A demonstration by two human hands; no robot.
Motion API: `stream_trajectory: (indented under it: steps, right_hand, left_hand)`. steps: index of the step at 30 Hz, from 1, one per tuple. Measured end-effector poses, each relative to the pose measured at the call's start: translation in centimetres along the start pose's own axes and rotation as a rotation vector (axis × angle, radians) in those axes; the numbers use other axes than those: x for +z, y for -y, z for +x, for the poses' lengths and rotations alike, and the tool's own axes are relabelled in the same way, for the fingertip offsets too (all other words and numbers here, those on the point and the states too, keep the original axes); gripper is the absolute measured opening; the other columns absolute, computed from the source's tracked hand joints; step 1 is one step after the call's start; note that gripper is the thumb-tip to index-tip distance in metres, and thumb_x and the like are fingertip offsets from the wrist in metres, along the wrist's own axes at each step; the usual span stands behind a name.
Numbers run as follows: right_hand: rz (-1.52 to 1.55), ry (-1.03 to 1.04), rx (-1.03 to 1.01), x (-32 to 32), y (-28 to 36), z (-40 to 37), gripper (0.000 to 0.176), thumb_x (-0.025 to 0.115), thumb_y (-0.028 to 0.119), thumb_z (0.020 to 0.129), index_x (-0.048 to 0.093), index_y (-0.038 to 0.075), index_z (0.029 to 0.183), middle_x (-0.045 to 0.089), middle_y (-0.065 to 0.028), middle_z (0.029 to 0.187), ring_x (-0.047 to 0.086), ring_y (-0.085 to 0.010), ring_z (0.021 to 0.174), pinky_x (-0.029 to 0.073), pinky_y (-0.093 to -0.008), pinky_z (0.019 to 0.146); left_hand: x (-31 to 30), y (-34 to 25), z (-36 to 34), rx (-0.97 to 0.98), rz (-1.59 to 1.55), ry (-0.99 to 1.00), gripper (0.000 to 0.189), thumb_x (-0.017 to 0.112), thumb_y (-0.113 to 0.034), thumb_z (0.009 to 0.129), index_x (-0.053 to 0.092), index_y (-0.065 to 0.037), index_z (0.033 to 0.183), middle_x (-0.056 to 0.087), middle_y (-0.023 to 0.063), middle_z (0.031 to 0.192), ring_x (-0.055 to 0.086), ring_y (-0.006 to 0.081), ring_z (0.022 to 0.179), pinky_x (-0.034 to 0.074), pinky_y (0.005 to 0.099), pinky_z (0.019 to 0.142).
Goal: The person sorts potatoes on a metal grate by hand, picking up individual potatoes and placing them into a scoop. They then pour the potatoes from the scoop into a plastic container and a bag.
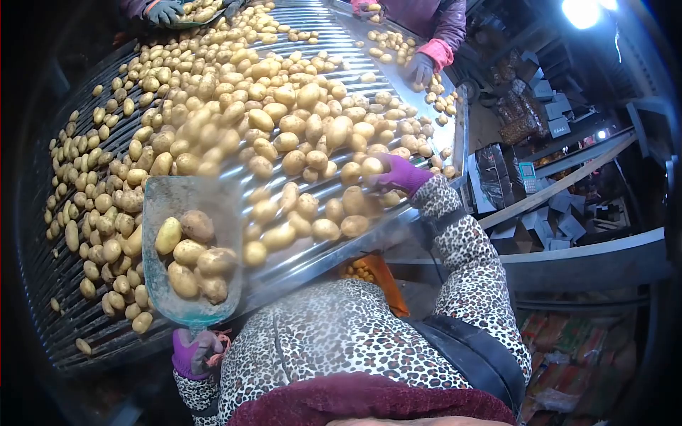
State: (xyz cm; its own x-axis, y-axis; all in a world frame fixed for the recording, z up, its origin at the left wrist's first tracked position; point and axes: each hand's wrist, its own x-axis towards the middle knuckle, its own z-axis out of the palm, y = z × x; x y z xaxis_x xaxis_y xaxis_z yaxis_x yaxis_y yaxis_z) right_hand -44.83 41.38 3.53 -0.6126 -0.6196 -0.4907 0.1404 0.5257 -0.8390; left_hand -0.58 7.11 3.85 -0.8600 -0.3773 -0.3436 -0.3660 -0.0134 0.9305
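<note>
Roller table (67, 330) of potatoes (284, 121): left hand (192, 351) grip closed on scoop (181, 199), right hand (401, 174) outstretched, its grip unclear

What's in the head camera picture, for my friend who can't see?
A person in a leopard-print jacket faces a roller table heaped with potatoes. Their purple-gloved left hand holds a clear scoop of potatoes; the right hand touches the pile. Other people's gloved hands reach in opposite.
</note>
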Motion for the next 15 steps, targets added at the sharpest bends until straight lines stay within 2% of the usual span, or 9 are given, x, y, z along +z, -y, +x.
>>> stream_trajectory:
  steps: [1, 3, 8, 10, 11, 12, 15]
  right_hand:
    - [0.002, -0.002, -0.001, 0.8, 0.8, -0.5, 0.061, 0.074, 0.032, 0.076, 0.051, 0.005, 0.126, 0.061, -0.0135, 0.113, 0.059, -0.0215, 0.105, 0.052, -0.0339, 0.084]
    - [0.257, 0.111, -0.192, 2.5, 2.3, -1.2, 0.070, 0.074, 0.027, 0.076, 0.043, 0.003, 0.134, 0.061, -0.0130, 0.115, 0.059, -0.0189, 0.105, 0.052, -0.0309, 0.083]
    - [0.406, 0.236, -0.263, 5.4, 4.6, -1.2, 0.084, 0.076, 0.031, 0.076, 0.032, 0.002, 0.141, 0.057, -0.0188, 0.124, 0.058, -0.0229, 0.111, 0.050, -0.0346, 0.092]
    - [0.458, 0.231, -0.327, 6.2, 4.9, -0.9, 0.088, 0.078, 0.034, 0.074, 0.032, 0.001, 0.141, 0.056, -0.0214, 0.125, 0.058, -0.0252, 0.112, 0.049, -0.0355, 0.095]
    - [0.472, 0.232, -0.332, 6.5, 5.1, -0.8, 0.090, 0.079, 0.038, 0.074, 0.031, 0.000, 0.141, 0.056, -0.0219, 0.124, 0.059, -0.0260, 0.109, 0.050, -0.0351, 0.095]
    - [0.472, 0.239, -0.328, 6.7, 5.2, -0.6, 0.090, 0.079, 0.038, 0.074, 0.031, 0.000, 0.141, 0.056, -0.0219, 0.124, 0.059, -0.0260, 0.109, 0.050, -0.0351, 0.095]
    - [0.615, 0.236, -0.333, 6.7, 4.0, 1.2, 0.076, 0.076, 0.027, 0.077, 0.036, 0.000, 0.136, 0.057, -0.0194, 0.121, 0.062, -0.0278, 0.104, 0.054, -0.0386, 0.090]
  left_hand:
    - [0.0, 0.1, 0.0, -0.021, -0.092, -0.016, 0.027, 0.053, -0.021, 0.091, 0.051, -0.001, 0.073, 0.056, 0.0077, 0.069, 0.057, 0.0169, 0.063, 0.048, 0.0300, 0.064]
    - [0.1, -0.7, -0.2, -0.023, -0.083, -0.013, 0.027, 0.052, -0.022, 0.091, 0.051, -0.001, 0.075, 0.056, 0.0078, 0.069, 0.057, 0.0169, 0.063, 0.049, 0.0298, 0.064]
    - [0.5, -1.5, -0.2, -0.012, -0.070, -0.027, 0.029, 0.049, -0.023, 0.094, 0.050, 0.000, 0.076, 0.057, 0.0087, 0.070, 0.058, 0.0171, 0.064, 0.049, 0.0298, 0.064]
    - [0.3, -1.9, -0.3, -0.046, 0.050, -0.004, 0.028, 0.049, -0.021, 0.094, 0.052, 0.001, 0.076, 0.056, 0.0093, 0.071, 0.060, 0.0186, 0.065, 0.049, 0.0293, 0.061]
    - [-0.3, -1.2, 0.0, 0.055, 0.163, 0.055, 0.024, 0.051, -0.018, 0.092, 0.056, -0.001, 0.075, 0.055, 0.0098, 0.073, 0.061, 0.0201, 0.066, 0.049, 0.0281, 0.059]
    - [-0.4, -1.1, -0.2, 0.049, 0.161, 0.050, 0.024, 0.051, -0.018, 0.092, 0.056, -0.001, 0.075, 0.055, 0.0098, 0.073, 0.061, 0.0201, 0.066, 0.049, 0.0281, 0.059]
    - [0.2, -3.6, -0.1, 0.206, 0.542, 0.083, 0.030, 0.049, -0.021, 0.092, 0.058, -0.005, 0.069, 0.055, 0.0086, 0.075, 0.061, 0.0192, 0.066, 0.048, 0.0285, 0.059]
